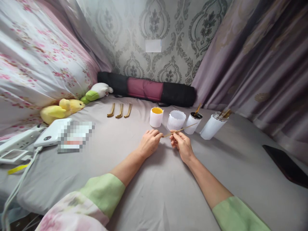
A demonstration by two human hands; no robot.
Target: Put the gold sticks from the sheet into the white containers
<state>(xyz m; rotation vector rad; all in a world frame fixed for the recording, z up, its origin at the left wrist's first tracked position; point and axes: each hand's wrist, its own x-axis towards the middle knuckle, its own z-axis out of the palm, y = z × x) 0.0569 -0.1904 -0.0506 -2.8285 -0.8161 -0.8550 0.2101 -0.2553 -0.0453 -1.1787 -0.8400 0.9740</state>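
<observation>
My left hand (149,141) and my right hand (181,143) both pinch one thin tan stick (180,130) over the grey bed sheet (154,179). The left fingers hold its near end; the right fingers grip it a little further along. Its far tip points toward the cups. Just beyond stand a white cup of yellow stuff (156,116), an empty translucent cup (176,120), a dark-filled cup (193,122) with a stick in it, and a tilted cup (213,125) holding several sticks.
Three bent golden strips (120,110) lie at the back left. A black and maroon roll bag (146,89) lies along the wall. Plush toys (62,109), a power bank (50,136) and a power strip (16,141) sit at left. A dark phone (286,165) lies at right.
</observation>
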